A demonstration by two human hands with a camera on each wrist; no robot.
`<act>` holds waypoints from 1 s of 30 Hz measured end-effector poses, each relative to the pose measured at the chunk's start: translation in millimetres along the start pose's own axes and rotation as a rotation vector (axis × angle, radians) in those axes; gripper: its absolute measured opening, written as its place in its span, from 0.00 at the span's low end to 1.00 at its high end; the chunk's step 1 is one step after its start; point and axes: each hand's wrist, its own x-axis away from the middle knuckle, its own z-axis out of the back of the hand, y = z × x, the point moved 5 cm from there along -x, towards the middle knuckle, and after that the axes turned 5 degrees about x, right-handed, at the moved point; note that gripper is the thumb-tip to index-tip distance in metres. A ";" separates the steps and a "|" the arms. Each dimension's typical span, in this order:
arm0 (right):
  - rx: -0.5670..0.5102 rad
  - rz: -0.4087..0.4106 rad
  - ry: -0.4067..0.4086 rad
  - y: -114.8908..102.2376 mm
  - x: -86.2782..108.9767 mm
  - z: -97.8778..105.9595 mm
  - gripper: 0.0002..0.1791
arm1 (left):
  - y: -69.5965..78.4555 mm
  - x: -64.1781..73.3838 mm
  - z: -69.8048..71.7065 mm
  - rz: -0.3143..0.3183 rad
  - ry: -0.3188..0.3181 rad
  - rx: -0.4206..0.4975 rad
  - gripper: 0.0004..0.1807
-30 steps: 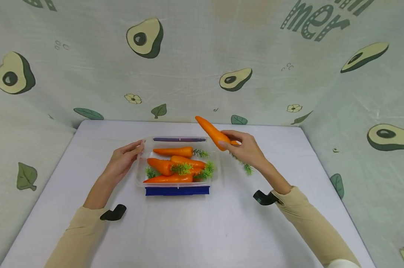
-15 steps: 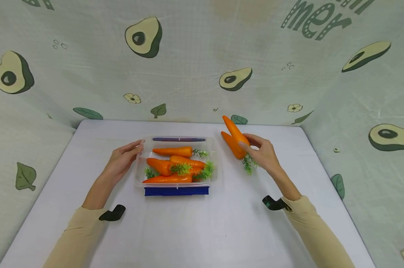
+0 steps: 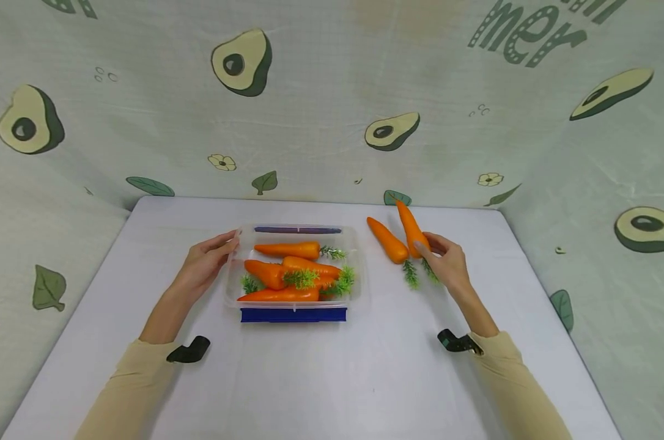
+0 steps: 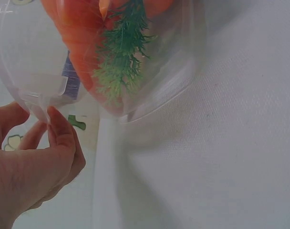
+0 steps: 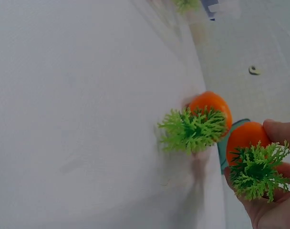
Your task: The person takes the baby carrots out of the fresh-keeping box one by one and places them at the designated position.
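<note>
My left hand (image 3: 200, 269) pinches the left rim of a clear plastic food container (image 3: 246, 243) between thumb and fingers; the left wrist view shows the fingertips at its corner. Inside lie several orange carrots (image 3: 289, 250) with green leafy tops. To the right of the container, my right hand (image 3: 449, 261) holds another carrot (image 3: 410, 225) by its thick end, tip pointing away from me. Just left of it a loose carrot (image 3: 388, 239) lies on the table, its green top towards me. The right wrist view shows the held carrot's leafy top (image 5: 259, 169) under the fingers.
The container's near blue clip flap (image 3: 293, 315) hangs folded outward, and a far blue flap (image 3: 298, 230) shows through the plastic. The white table (image 3: 332, 379) ends at a cloth backdrop (image 3: 321, 122) printed with avocados, which also rises at both sides.
My right hand has moved right and down with its carrot, away from the container to beside the loose carrot. The left hand stays on the container's rim.
</note>
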 end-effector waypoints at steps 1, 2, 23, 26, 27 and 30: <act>0.001 -0.010 0.001 3.9 -0.1 -0.4 0.33 | -0.3 0.2 -0.2 0.001 -0.001 -0.003 0.36; 0.008 -0.014 0.000 7.0 -0.3 -1.0 0.32 | -0.5 0.4 -0.4 0.002 -0.002 -0.008 0.36; 0.156 -0.035 -0.073 25.1 -4.9 -8.8 0.33 | 0.3 0.7 -1.3 -0.017 -0.013 0.010 0.36; 0.156 -0.035 -0.090 22.1 -4.3 -9.5 0.34 | -0.1 0.6 -0.5 -0.013 -0.010 0.016 0.36; 0.152 -0.033 -0.092 20.9 -4.0 -9.4 0.33 | -0.3 0.4 -0.2 -0.013 -0.010 0.018 0.36; 0.141 -0.010 -0.085 15.8 -4.2 -8.2 0.32 | -0.7 -0.2 0.7 -0.018 -0.009 0.022 0.35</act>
